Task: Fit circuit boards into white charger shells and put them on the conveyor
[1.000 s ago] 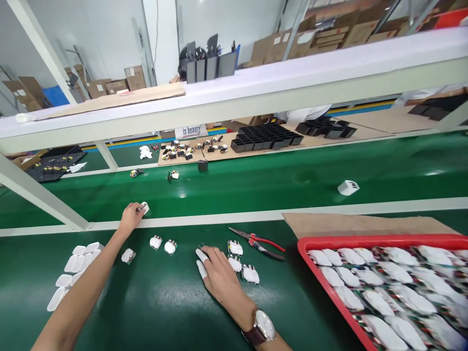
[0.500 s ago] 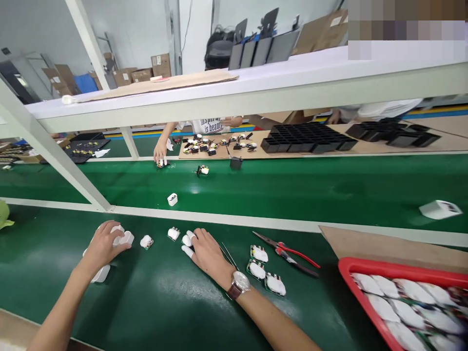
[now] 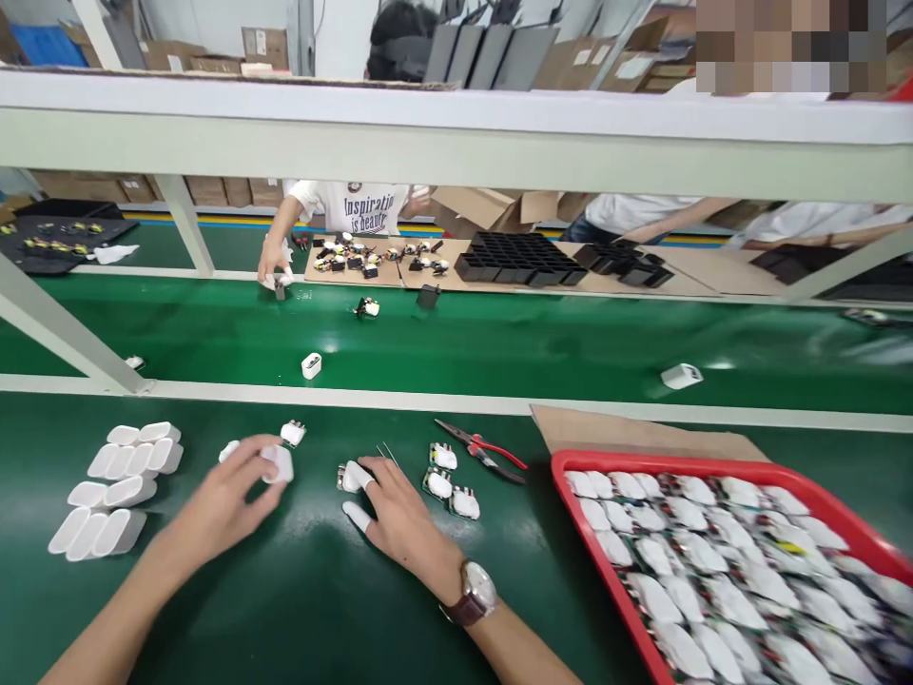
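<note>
My left hand (image 3: 239, 495) grips a white plastic housing (image 3: 280, 464) between thumb and fingers, above the green work surface. To its left several white housings (image 3: 121, 492) stand in two groups. A white-topped circuit board (image 3: 292, 433) lies just beyond this hand, and another (image 3: 229, 451) is partly behind its fingers. My right hand (image 3: 399, 514) wears white finger cots, and its index fingertip touches a small circuit board (image 3: 345, 478). The thumb is spread apart from that board. Three more boards (image 3: 437, 483) lie right of this hand, beside red-and-black long-nose pliers (image 3: 481, 450). Tweezer-like metal tips (image 3: 389, 455) show behind the knuckles.
At right a red tray (image 3: 606, 571) holds many white-topped boards, with cardboard (image 3: 642, 436) behind it. Beyond a pale rail (image 3: 428, 401), a green belt (image 3: 514, 352) carries white housings. A co-worker's hand (image 3: 275, 259) works across it. A shelf beam (image 3: 456, 152) spans overhead.
The view has turned rightward. My left hand has moved away from the housing groups to the right, with one housing in its fingers. The board under my right fingertip has shifted nearer to me.
</note>
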Motion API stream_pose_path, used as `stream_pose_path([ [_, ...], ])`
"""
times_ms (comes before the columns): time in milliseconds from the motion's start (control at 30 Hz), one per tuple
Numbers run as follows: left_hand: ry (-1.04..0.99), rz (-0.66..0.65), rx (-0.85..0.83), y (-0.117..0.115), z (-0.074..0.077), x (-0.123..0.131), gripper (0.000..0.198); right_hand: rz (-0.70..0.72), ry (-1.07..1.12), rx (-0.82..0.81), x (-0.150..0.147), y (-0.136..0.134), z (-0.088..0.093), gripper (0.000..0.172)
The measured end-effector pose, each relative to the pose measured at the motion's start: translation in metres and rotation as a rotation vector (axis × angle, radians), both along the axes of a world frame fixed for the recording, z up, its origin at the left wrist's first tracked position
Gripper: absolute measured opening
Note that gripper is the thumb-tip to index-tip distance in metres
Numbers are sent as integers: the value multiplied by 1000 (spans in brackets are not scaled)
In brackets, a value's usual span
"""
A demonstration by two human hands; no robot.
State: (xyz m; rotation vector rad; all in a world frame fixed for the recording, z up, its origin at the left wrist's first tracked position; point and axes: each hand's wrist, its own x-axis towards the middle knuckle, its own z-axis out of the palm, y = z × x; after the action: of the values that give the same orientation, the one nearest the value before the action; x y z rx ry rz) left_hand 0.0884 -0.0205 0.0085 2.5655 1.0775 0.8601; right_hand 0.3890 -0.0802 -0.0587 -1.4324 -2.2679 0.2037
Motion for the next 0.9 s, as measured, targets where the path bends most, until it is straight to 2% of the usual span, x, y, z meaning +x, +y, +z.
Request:
stream_pose_path([
  [67,-20,-103,-102,-4,-17,30,9,-23,-27,48,-4,-2,-4,30],
  [133,-32,-119,-190,-6,-36,46,28,-23,-26,88,-5,-3,-9,31],
  [200,-46,-94,-266,-7,-52,49,52,-13,21,108,-4,-5,-12,36],
  [300,-58,-55,-385,-9,-65,44,75,-29,143,127,-3,-5,-11,43],
  [367,-75,-23,-456,-13,-68,41,79,-41,224,148,-5,-5,-5,45],
  [467,-123,17,-523,-17,-72,43,74,-6,279,187,-12,-3,11,46],
  [633,-200,-62,-439,-20,-77,49,70,98,134,254,-20,-3,34,38],
  [767,-209,-109,-391,-20,-77,48,70,147,66,254,-18,-4,37,28],
  [900,-196,-121,-374,-21,-76,47,71,171,32,224,-16,-3,38,28],
])
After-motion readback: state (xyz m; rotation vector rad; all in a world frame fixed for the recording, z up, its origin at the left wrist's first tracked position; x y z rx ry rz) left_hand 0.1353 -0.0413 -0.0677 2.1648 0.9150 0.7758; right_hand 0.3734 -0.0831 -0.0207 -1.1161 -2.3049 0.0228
